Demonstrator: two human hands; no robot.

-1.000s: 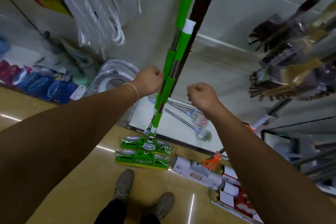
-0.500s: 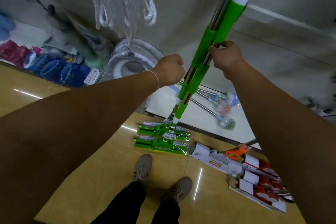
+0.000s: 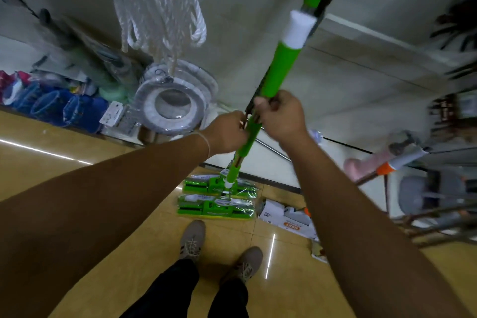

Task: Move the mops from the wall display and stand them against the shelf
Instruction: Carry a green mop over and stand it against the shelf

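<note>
Now gripped w/ both hands: left hand (image 3: 227,133) & right hand (image 3: 280,116) clamped on mop handles (image 3: 280,70); heads on floor (image 3: 103,227), not relocated yet.

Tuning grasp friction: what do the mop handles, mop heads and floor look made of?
Mop handles: bright green matte sleeves, likely plastic or foam, white cap, shiny metal-looking tube between, gripped by left hand and right hand. Mop heads: green plastic under glossy clear wrap. Floor: yellowish glossy tile, mirroring lights.
</note>
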